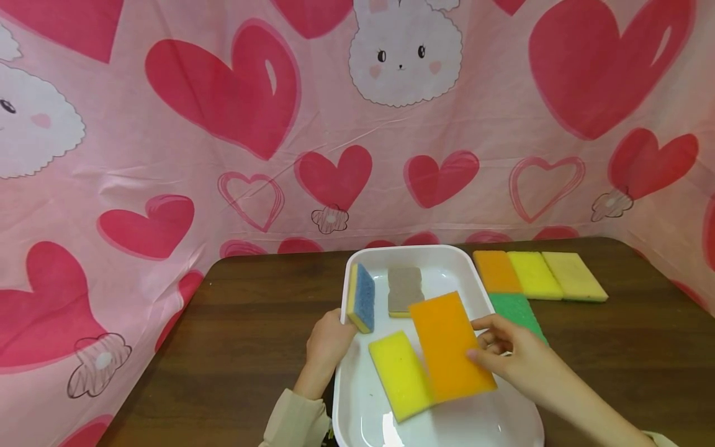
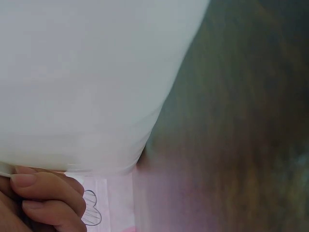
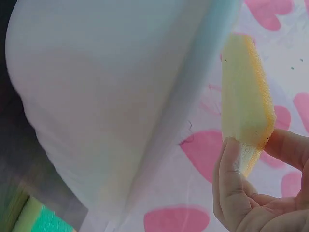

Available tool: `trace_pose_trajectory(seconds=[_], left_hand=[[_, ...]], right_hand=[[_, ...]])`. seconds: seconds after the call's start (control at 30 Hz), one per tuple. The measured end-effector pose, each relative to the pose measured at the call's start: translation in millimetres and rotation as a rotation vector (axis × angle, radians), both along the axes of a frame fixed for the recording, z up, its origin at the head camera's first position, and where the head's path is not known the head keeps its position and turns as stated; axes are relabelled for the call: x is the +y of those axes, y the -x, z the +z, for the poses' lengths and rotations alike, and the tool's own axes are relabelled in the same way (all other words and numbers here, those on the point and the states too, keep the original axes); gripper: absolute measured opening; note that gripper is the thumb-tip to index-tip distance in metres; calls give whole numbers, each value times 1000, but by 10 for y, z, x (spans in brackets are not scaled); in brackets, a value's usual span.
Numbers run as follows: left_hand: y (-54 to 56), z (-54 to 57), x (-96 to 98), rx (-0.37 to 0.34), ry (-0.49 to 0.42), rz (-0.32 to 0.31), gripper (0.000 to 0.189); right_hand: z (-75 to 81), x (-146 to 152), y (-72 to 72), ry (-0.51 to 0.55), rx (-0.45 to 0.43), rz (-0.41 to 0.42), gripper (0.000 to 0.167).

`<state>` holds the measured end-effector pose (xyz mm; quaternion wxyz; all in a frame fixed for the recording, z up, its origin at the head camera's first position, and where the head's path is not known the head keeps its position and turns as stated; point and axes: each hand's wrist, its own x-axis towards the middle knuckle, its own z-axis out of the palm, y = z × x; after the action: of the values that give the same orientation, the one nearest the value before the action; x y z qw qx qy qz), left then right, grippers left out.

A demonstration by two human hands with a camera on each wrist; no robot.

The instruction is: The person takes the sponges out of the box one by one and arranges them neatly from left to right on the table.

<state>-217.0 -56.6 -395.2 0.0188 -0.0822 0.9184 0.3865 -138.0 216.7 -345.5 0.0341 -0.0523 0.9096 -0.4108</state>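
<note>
My right hand (image 1: 511,351) pinches an orange-faced sponge (image 1: 447,347) by its right edge, fingers and thumb on opposite faces. The right wrist view shows this sponge's pale side (image 3: 241,92). It hangs over a white tray (image 1: 519,416) and overlaps a yellow sponge (image 1: 399,372) lying in it. My left hand (image 1: 331,338) grips the tray's left rim; in the left wrist view its curled fingers (image 2: 50,191) are at that rim. Just inside that rim a blue-and-yellow sponge (image 1: 363,301) stands on edge. A grey-brown sponge (image 1: 404,288) lies toward the tray's back.
Right of the tray, on the dark wooden table (image 1: 262,310), lie an orange sponge (image 1: 497,271), a yellow sponge (image 1: 534,273) and a pale yellow sponge (image 1: 574,274) in a row. A green sponge (image 1: 518,313) lies nearer, partly hidden. A pink heart-patterned cloth (image 1: 313,118) hangs behind.
</note>
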Motion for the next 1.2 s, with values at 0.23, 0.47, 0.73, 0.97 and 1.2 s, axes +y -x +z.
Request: trace_pose_trajectory(seconds=[0.23, 0.47, 0.73, 0.97, 1.2], left_hand=[[3, -6, -4, 6, 3, -6, 25], [6, -15, -6, 14, 8, -9, 27], [0, 2, 0, 12, 5, -9, 29], [-13, 0, 2, 11, 1, -6, 28], [-7, 8, 3, 22, 2, -7, 29]], right_hand=[[36, 170, 17, -54, 20, -38, 47], [10, 313, 29, -68, 40, -72, 46], [18, 493, 60, -57, -20, -105, 51], [52, 709, 83, -67, -42, -152, 55], [4, 1015, 145, -98, -51, -172, 60]])
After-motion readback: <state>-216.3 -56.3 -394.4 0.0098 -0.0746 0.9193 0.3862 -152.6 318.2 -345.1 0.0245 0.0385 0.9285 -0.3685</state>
